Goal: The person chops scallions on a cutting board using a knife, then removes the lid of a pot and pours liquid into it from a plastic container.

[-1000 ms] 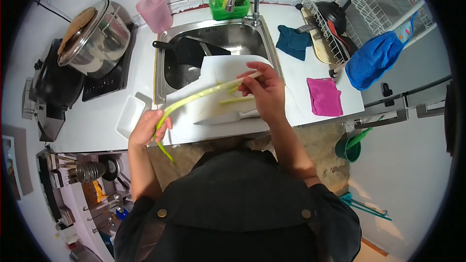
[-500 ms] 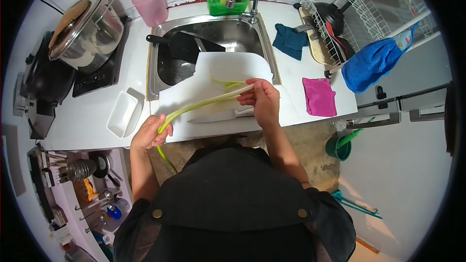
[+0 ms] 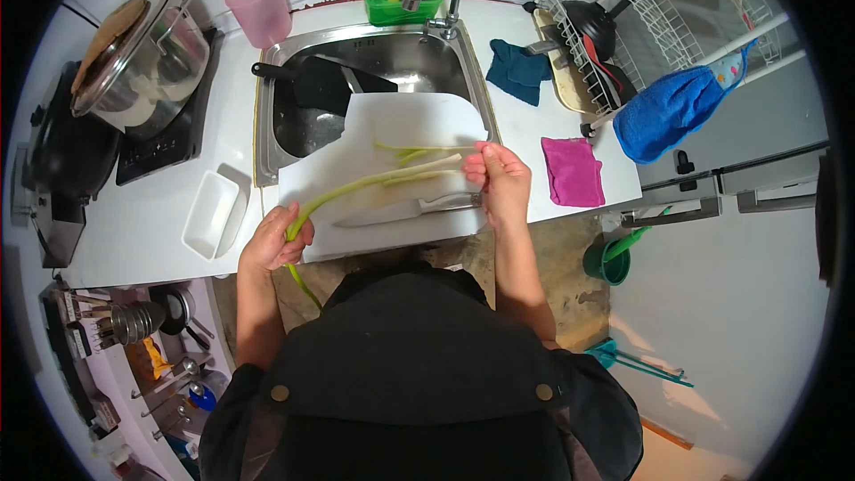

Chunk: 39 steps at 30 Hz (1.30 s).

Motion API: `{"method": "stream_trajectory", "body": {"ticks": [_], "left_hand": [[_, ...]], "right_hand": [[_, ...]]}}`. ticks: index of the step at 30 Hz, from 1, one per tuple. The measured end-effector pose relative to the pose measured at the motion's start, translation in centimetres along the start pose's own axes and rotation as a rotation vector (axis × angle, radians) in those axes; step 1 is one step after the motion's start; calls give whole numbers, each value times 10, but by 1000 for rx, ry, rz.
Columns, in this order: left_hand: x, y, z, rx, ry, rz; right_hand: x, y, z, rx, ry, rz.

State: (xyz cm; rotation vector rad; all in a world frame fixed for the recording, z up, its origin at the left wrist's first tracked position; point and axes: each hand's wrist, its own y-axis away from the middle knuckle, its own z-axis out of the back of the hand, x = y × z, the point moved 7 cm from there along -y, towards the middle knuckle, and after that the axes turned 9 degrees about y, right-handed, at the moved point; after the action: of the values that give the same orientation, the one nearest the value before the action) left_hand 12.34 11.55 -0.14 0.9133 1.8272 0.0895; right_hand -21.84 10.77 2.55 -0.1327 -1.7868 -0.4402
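Note:
My left hand [image 3: 278,238] is wrapped around a spring onion [image 3: 356,185]. Its green leaf end hangs below the fist, past the counter edge, and its pale end points right over the white cutting board [image 3: 419,110]. My right hand [image 3: 500,180] is just beyond the pale end, thumb and fingers pinched together; whatever is between them is too small to make out. Thin green strips [image 3: 411,155] lie on the board behind the onion. A knife [image 3: 383,215] with a white handle rests on the board in front, its blade pointing left.
The board overlaps the front of the steel sink [image 3: 267,125], which holds a black pan or board [image 3: 321,89]. A white dish [image 3: 212,216] stands left, a magenta cloth [image 3: 573,171] and teal cloth [image 3: 519,71] right. A steel pot [image 3: 165,62] sits back left.
My right hand has come off the onion's pale end and moved right. The onion has dipped slightly, still in my left hand. The whole view has shifted a little.

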Motion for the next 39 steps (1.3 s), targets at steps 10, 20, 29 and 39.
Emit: {"method": "stream_trajectory", "body": {"ticks": [10,20,29,39], "left_hand": [[-8,7,15,13,136,-52],[-61,13,20,-153,-230,-179],[-144,20,-55,-104,-819,-453],[-18,-74,-49,-246,-1369,-590]], "right_hand": [[14,33,112,-356,457,209],[-242,69,268,-605,-185,-214],[-188,51,170,-278,270,-120],[-2,73,-1,71,1349,886]]}}
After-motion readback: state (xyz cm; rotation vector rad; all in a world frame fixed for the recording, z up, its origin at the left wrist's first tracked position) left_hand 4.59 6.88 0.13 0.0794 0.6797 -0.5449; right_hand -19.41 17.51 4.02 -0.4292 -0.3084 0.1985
